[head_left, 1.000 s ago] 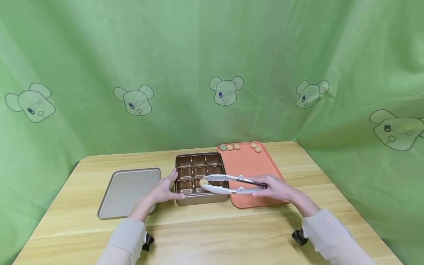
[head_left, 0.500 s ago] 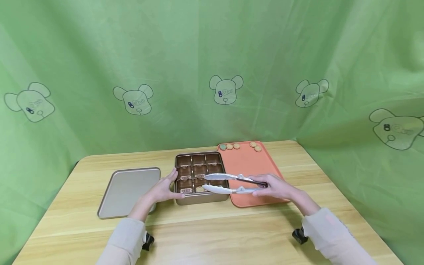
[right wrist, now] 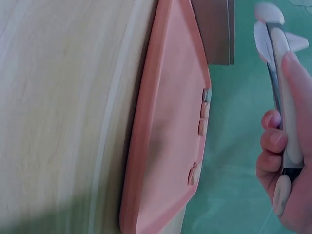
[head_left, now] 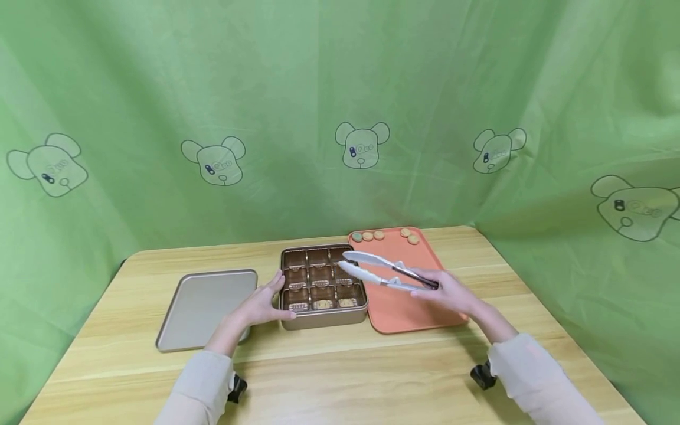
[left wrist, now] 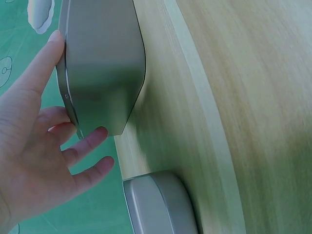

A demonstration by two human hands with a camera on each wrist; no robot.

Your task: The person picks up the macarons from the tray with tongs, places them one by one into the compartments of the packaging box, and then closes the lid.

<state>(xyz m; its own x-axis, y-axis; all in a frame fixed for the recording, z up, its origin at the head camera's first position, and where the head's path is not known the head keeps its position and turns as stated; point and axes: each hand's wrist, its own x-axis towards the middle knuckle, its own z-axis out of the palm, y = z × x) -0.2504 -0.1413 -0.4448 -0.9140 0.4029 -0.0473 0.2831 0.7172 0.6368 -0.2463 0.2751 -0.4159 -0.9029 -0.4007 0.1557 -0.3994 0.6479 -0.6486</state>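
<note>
My left hand point(head_left: 261, 303) rests at the front left corner of a brown box point(head_left: 324, 319) with a grid of compartments. In the left wrist view its thumb is at the rim, with fingers spread along the side wall. My right hand point(head_left: 446, 290) grips metal tongs point(head_left: 366, 258) by their dark handles. Their parted tips hover over the box's right side with nothing between them. One cookie point(head_left: 322, 304) lies in the front middle compartment, another cookie point(head_left: 347, 303) in the front right one. In the right wrist view, fingers wrap round the tongs' handle point(right wrist: 287, 117).
An orange tray point(head_left: 409, 316) sits right beside the box. Along its far edge lie a green cookie point(head_left: 357, 236) and several tan cookies point(head_left: 379, 235). A shallow grey-brown metal tray point(head_left: 212, 307) lies to the left. Green curtain point(head_left: 297, 200) hangs behind the wooden table.
The tongs released a cookie into the front middle compartment. My right hand then moved up and back, tilting the tongs over the box's right side. My left hand stayed in place.
</note>
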